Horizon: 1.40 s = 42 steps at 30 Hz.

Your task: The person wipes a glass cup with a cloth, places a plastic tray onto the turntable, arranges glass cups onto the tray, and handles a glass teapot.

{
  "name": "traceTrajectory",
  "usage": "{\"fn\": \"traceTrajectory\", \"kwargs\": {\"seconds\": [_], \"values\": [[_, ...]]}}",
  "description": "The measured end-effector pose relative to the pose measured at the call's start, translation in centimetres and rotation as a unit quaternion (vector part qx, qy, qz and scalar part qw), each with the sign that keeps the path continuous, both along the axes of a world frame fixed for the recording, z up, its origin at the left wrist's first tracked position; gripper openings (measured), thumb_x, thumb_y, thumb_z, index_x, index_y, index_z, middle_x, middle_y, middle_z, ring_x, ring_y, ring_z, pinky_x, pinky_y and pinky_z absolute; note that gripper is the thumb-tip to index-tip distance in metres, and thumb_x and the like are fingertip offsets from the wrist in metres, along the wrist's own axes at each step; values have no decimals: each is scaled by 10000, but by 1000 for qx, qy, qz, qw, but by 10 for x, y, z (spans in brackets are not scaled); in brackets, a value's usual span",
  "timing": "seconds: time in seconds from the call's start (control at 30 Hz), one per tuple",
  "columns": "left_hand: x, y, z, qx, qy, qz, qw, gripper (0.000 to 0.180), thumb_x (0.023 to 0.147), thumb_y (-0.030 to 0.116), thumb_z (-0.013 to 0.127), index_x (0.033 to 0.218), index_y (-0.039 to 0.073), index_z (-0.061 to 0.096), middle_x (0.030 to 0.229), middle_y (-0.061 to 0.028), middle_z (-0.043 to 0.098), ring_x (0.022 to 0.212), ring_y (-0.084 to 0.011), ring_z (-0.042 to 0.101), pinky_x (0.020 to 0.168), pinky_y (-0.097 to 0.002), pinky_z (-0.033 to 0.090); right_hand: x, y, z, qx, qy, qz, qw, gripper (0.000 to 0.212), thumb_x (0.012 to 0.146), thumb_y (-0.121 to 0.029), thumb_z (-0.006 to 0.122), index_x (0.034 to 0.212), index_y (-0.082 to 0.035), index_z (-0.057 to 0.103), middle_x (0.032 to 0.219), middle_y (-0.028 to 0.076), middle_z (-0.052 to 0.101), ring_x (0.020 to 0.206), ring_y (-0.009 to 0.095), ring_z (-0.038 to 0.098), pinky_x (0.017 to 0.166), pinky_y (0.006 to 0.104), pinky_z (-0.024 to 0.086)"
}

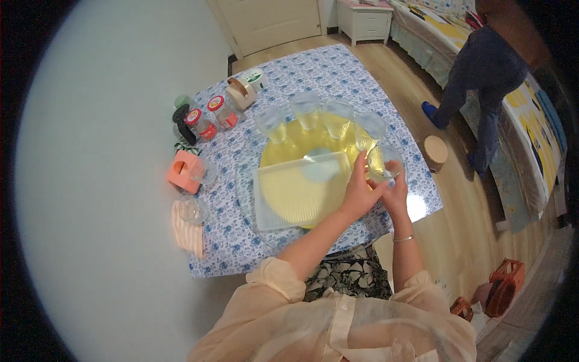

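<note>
My left hand point(360, 196) and my right hand point(395, 192) are both closed around a clear ribbed cup point(383, 158), held tilted near the right side of the table. In front of it, several more clear cups point(306, 111) stand in an arc along the far rim of a round yellow mat or turntable point(283, 148). To the left of my hands, a translucent white ribbed tray point(301, 190) lies over the near part of the yellow round. Some of my right fingers are hidden behind the cup and my left hand.
Along the table's left side are red-lidded jars point(224, 111), a beige handled container point(241, 93), a white tub point(254, 78), an orange box point(184, 171), small glasses point(193, 211) and a striped cloth point(188, 235). A person point(482, 78) stands by the bed; a round stool point(435, 151) is near.
</note>
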<state>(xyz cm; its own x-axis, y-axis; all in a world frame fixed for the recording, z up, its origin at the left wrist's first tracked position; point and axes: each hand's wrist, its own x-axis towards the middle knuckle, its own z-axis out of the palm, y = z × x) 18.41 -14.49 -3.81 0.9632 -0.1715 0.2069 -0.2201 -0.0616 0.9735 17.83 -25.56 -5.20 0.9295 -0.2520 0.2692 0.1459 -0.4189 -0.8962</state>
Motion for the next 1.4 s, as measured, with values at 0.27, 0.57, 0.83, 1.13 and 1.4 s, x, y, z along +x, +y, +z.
{"fn": "traceTrajectory", "kwargs": {"seconds": [0.27,0.57,0.83,1.13,1.4], "values": [[-41,35,32,-111,80,76,988,732,758,192,628,1281,28,143,1042,-133,441,936,-182,489,664,-264,477,-27,16,48,4,36,143,989,681,619,-190,735,1169,-5,378,1081,123,515,985,196,505,819,311,416],[-60,95,39,-397,226,143,878,509,833,346,520,1166,3,346,973,-72,520,807,-144,538,708,-288,475,-21,93,74,-29,25,246,969,604,637,-256,713,1111,-14,428,1019,153,549,921,224,546,761,304,440],[-59,128,26,-570,342,133,735,478,844,491,397,952,32,475,877,-56,526,796,-172,529,715,-329,458,8,158,93,-203,45,296,932,519,630,-303,700,1029,-49,487,942,147,576,806,254,578,672,324,450],[-54,151,6,-657,303,79,686,437,890,423,320,989,20,456,891,-75,534,806,-176,536,728,-302,465,28,204,81,-322,62,324,887,534,608,-315,698,1052,-103,488,955,138,575,836,293,569,705,349,452],[-50,152,3,-649,308,115,686,281,912,313,309,1031,96,443,907,-39,536,814,-161,542,714,-306,475,31,210,65,-316,-16,324,891,560,630,-265,688,1115,-125,444,897,153,549,868,315,536,708,386,444]]}}
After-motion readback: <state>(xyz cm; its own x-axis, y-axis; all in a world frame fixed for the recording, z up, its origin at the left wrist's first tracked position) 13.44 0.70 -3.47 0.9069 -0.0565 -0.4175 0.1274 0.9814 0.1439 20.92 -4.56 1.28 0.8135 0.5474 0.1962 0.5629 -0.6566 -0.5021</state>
